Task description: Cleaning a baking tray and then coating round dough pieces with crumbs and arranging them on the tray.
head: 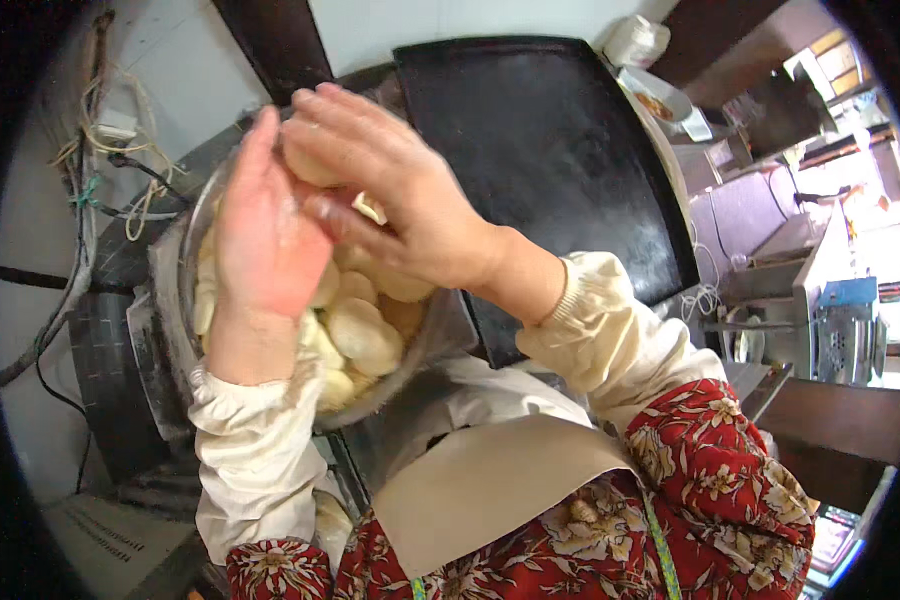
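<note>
Both of my hands are raised over a large round metal bowl [412, 379] filled with pale, rounded dough pieces [364, 337]. My left hand [266, 225] is flat with the palm showing, blurred, and dusted with white near its middle. Angled across from the other side, my right hand [390, 172] has its fingers bent and its thumb near the left palm. A rounded dough piece [311, 161] shows between the hands. Whether it is held or lies in the bowl cannot be told. Past the right thumb is a small pale piece [370, 208]. The hands hide the bowl's far part.
A wide black flat tray [540, 150] lies right of the bowl. Beyond it are a white container [637, 41] and a dish with reddish food [656, 101]. Cables [82, 202] hang along the left wall. A counter holds a blue-topped metal appliance [847, 330] at far right.
</note>
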Demonstrator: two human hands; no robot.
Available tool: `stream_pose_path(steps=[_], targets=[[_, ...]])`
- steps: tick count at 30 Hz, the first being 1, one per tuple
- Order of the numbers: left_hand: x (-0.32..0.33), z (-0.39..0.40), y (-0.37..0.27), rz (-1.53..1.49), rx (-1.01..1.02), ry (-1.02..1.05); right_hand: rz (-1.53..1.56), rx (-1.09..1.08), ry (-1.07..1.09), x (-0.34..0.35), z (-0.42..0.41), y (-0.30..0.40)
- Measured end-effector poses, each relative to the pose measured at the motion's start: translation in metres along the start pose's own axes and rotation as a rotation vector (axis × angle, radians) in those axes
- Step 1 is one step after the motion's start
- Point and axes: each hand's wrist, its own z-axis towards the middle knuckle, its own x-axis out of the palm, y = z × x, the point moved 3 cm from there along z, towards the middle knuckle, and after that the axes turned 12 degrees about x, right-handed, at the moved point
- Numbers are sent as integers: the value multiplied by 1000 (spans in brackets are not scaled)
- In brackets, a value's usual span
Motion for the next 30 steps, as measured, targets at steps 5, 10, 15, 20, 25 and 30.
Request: stream_pose_path(steps=[5,10,15,20,25,30], targets=[[49,-24,117,-100,-76,-6,830,794,-282,-93,-83,-13],[29,-71,215,521,-365,-19,906,1233,-340,-162,-205,-52],[16,-91,232,1345,-222,581,390,1183,366,-143,-269,-60],[37,-99,226,1777,-21,909,-388,763,488,-143,-263,-60],[41,-107,221,1809,-20,845,-332,761,611,-142,-263,-63],[27,-117,225,1812,91,801,-269,925,618,-136,-254,-47]])
